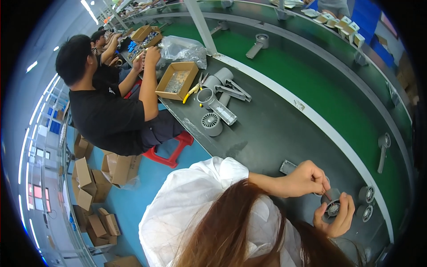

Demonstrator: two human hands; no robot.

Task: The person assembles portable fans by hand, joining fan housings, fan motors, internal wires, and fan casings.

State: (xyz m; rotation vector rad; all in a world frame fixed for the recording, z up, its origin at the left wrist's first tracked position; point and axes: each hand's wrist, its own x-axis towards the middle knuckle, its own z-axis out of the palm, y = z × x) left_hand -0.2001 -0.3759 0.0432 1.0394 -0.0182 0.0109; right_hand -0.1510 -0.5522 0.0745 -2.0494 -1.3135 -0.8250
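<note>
My right hand [341,219] is closed around a grey round fan head [331,208], its open face with dark blades turned partly toward me. My left hand [306,180] is pinched at the upper edge of that fan head. A thin reddish-brown strip shows just below its fingertips; what the fingers hold is too small to name. Beside my left wrist lies a grey handle piece [288,167], partly hidden by the arm. Right of my hands, two round grey fan parts [367,194] rest on the dark worktable [262,138].
Farther up the table lie grey fan housings [212,123], yellow-handled pliers [191,93] and a cardboard tray of small metal parts [178,81]. A white rail [302,104] separates a green conveyor [311,80] carrying fans. A co-worker [106,98] sits at left on a red stool [171,151].
</note>
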